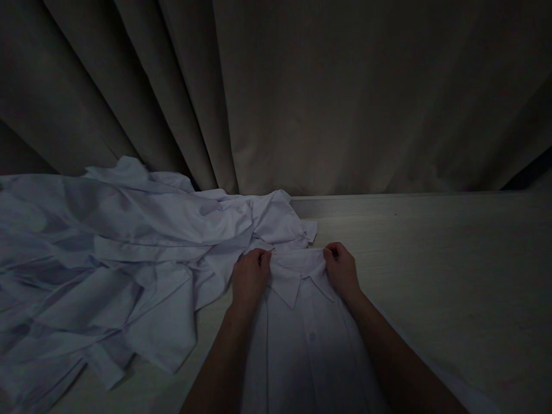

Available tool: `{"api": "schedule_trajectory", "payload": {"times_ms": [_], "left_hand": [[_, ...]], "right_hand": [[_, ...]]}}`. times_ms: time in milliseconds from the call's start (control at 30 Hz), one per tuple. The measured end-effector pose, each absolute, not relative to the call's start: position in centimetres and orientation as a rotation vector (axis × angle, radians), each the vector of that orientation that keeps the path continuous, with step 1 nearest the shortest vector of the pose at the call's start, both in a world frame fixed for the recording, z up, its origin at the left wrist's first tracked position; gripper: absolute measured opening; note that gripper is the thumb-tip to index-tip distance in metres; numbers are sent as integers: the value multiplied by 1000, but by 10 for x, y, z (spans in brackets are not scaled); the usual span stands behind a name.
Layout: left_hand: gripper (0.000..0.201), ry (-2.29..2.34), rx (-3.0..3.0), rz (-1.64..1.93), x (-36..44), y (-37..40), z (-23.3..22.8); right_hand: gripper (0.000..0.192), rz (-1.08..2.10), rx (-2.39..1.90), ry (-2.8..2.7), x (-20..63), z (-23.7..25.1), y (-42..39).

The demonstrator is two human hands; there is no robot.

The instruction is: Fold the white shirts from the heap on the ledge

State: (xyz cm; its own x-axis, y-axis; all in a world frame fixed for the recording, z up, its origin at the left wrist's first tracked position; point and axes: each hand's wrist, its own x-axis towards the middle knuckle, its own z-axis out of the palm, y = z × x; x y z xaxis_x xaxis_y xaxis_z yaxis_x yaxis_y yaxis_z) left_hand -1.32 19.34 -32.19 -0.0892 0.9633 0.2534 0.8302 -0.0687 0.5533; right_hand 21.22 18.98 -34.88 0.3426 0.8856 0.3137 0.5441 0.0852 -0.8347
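Nearest you, at centre: one white shirt (288,356), front up, on the pale surface (444,276). Left hand (252,276), right hand (340,267): each pinching one side of the shirt's collar (287,286); an even, gentle outward pull should square it. Leftward: rumpled white garments (150,221), crowding your left hand; rightward, roomier surface. Beyond: curtain (323,103), bounding the far edge.
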Motion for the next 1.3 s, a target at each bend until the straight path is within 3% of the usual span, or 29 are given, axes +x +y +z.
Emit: {"api": "schedule_trajectory", "payload": {"times_ms": [133,333,633,733,833,1000,1167,1300], "left_hand": [[48,1945,1804,767,-26,195,-318],[32,1824,1874,674,-28,196,-320],[37,2254,2136,429,-16,190,-323],[33,2263,2187,576,-12,188,-316],[31,2120,2208,786,-11,188,-306],[22,1656,2392,444,-8,187,-302],[30,1574,2475,242,-3,183,-309],[56,1691,2429,163,9,175,-313]], "right_hand": [[35,561,-1589,-1331,226,-343,194],[26,631,-1707,-1531,237,-340,195],[22,349,-1881,-1623,226,-347,195],[21,166,-1902,-1680,224,-346,193],[23,54,-1844,-1690,226,-338,191],[14,228,-1667,-1946,228,-319,189],[22,347,-1603,-2180,223,-322,185],[36,271,-1650,-2202,217,-333,182]]}}
